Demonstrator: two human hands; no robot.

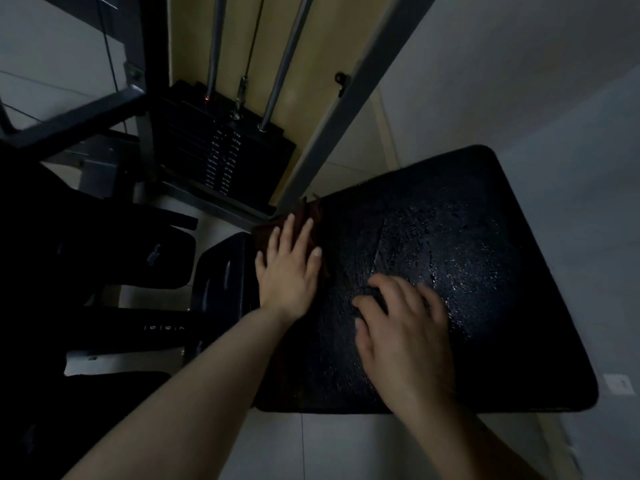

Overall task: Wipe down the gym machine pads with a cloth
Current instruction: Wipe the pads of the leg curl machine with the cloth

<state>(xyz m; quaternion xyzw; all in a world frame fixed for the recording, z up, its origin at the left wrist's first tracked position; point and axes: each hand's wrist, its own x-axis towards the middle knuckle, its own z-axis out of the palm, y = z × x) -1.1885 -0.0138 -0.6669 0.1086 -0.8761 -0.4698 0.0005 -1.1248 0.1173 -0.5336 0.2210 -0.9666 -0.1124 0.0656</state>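
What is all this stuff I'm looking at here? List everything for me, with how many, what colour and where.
Large padded gym machine pad: one, black, textured and shiny in patches, centre right.
Folded cloth: one, dark reddish brown, on the pad's left edge under the left hand.
Stack of weight plates: one, black with pale numbers, upper centre.
Metal guide rods: two, silver, rising from the stack.
Thin cable: one, dark, between the rods.
Machine frame bar: one, grey, slanting above the pad.
Smaller padded cushions: at least two, black, left of the pad.
Left hand: one, fingers straight, pressing the cloth.
Right hand: one, blurred, resting on the pad.
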